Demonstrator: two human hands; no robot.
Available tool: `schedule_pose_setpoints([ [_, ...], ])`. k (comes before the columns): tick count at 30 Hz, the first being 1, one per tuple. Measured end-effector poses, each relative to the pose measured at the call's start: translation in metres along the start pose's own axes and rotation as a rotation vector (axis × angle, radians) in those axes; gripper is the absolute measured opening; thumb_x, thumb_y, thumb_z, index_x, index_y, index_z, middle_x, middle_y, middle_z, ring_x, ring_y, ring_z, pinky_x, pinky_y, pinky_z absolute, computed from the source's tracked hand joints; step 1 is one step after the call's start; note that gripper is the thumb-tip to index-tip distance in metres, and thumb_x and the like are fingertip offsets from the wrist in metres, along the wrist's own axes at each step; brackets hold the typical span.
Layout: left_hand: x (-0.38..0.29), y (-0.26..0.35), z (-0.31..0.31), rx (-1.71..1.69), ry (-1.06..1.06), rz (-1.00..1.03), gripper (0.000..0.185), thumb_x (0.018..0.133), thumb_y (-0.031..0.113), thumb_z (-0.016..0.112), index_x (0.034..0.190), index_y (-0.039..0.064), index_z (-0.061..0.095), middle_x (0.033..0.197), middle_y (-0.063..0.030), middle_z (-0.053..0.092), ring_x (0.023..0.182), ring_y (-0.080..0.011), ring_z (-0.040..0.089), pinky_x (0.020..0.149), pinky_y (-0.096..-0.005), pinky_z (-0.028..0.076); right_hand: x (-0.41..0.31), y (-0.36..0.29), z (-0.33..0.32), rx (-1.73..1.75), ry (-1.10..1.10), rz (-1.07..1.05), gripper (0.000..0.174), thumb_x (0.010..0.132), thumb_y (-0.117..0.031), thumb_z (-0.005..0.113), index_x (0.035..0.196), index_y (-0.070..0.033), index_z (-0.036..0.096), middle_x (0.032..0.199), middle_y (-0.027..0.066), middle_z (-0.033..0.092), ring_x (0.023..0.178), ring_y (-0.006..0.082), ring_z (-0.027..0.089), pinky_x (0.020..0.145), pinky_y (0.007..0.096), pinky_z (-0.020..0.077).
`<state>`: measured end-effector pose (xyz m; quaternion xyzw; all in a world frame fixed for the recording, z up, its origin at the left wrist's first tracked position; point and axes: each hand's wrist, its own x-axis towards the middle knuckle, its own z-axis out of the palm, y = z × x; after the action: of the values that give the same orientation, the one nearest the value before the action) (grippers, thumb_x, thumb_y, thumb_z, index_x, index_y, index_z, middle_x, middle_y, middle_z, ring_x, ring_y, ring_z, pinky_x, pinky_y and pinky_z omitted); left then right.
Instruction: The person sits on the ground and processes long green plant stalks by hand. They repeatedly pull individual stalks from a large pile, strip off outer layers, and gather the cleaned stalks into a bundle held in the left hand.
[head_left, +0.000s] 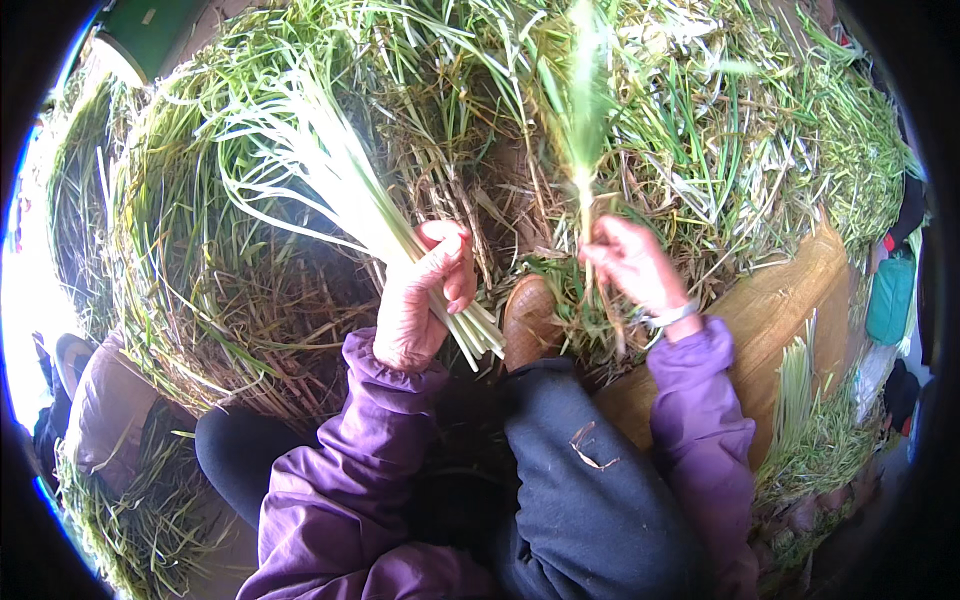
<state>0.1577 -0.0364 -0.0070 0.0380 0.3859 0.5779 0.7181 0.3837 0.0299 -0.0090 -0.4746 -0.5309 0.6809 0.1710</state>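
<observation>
My left hand (427, 289) is closed around a bunch of long pale stalks (360, 187) with green leafy tops. Their cut-looking white ends stick out below my fist, and the tops fan out to the upper left. Between the thumb and fingers of my right hand (634, 262) is a thin bundle of leafy stems (587, 161), held upright and blurred at the top. Loose dry leaves hang just below that hand. The two hands are apart, on either side of a brown shoe (531, 315).
A big heap of green and withered stalks (225, 247) spreads ahead and to the left. More loose greens (712, 127) cover the ground at upper right. A tan woven sack (780, 300) lies at right, near a bundle of trimmed stalks (796, 382). Part of another person (112, 405) shows at far left.
</observation>
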Motion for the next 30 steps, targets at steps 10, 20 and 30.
schedule_pose_setpoints([
  [10, 0.010, -0.006, 0.002, 0.167, 0.155, 0.041, 0.020, 0.079, 0.016, 0.063, 0.091, 0.001, 0.055, 0.056, 0.0002, 0.046, 0.044, -0.0076, 0.040, 0.042, -0.0210, 0.031, -0.014, 0.023, 0.051, -0.054, -0.095, 0.032, 0.010, 0.085, -0.009, 0.056, 0.085, -0.002, 0.049, 0.067, -0.0023, 0.049, 0.056, 0.0029, 0.046, 0.050, 0.0190, 0.0399],
  [20, 0.016, -0.020, -0.008, 0.289, 0.310, 0.000, 0.026, 0.076, 0.018, 0.068, 0.089, -0.001, 0.055, 0.052, 0.0004, 0.045, 0.040, -0.0085, 0.039, 0.039, -0.0216, 0.030, -0.017, 0.030, 0.065, -0.096, -0.127, 0.048, 0.018, 0.079, -0.011, 0.063, 0.079, 0.000, 0.048, 0.059, 0.0046, 0.048, 0.053, 0.0103, 0.048, 0.050, 0.0264, 0.0402],
  [30, 0.013, -0.020, -0.003, 0.428, 0.312, 0.035, 0.020, 0.076, 0.016, 0.068, 0.077, 0.000, 0.057, 0.049, 0.0013, 0.043, 0.039, -0.0073, 0.037, 0.038, -0.0208, 0.027, 0.045, 0.000, 0.079, 0.165, 0.066, -0.219, 0.032, 0.079, -0.025, 0.066, 0.088, 0.002, 0.052, 0.063, 0.0018, 0.050, 0.055, 0.0066, 0.042, 0.048, 0.0231, 0.0362],
])
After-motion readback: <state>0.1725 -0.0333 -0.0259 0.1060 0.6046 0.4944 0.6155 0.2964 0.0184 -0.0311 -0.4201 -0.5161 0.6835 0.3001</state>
